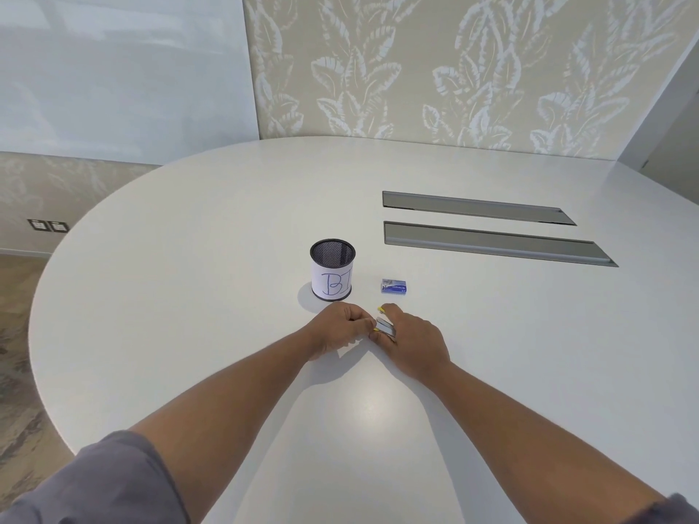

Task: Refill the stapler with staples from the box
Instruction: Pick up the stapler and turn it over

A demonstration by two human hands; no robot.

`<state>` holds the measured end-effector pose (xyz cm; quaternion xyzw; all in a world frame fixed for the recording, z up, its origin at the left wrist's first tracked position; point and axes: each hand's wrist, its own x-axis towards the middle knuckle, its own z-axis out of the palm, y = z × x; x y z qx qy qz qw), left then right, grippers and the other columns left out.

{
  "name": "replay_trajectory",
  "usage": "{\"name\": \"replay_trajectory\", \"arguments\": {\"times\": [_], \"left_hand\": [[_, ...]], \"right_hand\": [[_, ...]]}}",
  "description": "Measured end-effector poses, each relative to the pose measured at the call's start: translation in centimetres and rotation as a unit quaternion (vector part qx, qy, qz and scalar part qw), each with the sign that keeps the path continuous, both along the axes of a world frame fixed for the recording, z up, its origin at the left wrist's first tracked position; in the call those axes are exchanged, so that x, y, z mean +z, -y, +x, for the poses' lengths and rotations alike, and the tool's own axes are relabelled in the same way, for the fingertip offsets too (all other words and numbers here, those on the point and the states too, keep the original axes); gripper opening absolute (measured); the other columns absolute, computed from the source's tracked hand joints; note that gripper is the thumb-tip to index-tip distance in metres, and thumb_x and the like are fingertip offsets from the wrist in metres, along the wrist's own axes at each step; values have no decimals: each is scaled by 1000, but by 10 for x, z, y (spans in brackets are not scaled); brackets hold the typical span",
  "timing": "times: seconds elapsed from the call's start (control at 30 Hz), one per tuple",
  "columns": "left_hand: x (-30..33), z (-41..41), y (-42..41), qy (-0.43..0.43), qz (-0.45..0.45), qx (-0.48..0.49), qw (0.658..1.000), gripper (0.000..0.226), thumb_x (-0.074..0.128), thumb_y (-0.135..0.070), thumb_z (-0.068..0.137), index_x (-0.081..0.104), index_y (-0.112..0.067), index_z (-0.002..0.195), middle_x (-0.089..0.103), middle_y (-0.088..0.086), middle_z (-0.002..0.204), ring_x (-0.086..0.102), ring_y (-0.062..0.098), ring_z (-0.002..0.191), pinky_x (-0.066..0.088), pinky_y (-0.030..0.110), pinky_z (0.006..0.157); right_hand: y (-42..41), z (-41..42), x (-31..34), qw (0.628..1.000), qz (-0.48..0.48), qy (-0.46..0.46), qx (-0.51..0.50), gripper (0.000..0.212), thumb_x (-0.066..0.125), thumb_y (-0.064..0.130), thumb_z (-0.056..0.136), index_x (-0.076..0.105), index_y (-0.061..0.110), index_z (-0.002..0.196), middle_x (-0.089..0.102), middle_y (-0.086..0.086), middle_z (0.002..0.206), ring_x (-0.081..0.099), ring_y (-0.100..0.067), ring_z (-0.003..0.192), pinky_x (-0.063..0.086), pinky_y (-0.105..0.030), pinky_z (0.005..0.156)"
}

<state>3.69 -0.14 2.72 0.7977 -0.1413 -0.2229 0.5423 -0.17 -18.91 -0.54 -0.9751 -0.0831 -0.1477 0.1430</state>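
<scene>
Between both hands, low over the white counter, a small silver stapler is gripped by the right hand and pinched by the left hand. Just beyond lies the blue staple box; left of it stands a mesh pen cup.
</scene>
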Motion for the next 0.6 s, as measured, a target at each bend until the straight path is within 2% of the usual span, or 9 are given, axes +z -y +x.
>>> {"name": "replay_trajectory", "arguments": {"times": [0.13,0.27,0.43,0.6], "left_hand": [[2,-2,0,1,-1,-5,1000,21,62,-21,94,74,-6,86,54,-2,65,43,11,58,37,22,57],[1,-2,0,16,5,-8,1000,23,62,-21,95,74,-1,93,57,-4,66,46,9,60,41,20,62],[4,-2,-1,17,11,-10,1000,24,62,-22,95,74,0,94,58,-1,72,47,13,67,42,21,64],[4,-3,0,18,11,-8,1000,25,62,-21,96,73,2,98,59,4,76,47,15,70,41,21,64]], "right_hand": [[-1,-2,1,1000,-5,3,15,38,38,67,95,47,31,103,58,7,72,54,-24,63,36,-32,54],[0,-1,1,1000,2,-6,-3,48,42,69,94,52,28,119,68,4,85,64,-28,75,46,-35,61],[0,-2,1,1000,-5,3,15,40,38,69,95,47,31,101,60,7,73,54,-23,64,35,-31,55],[1,0,0,1000,7,-7,2,47,44,68,94,53,30,120,70,3,88,66,-27,78,38,-33,60]]}}
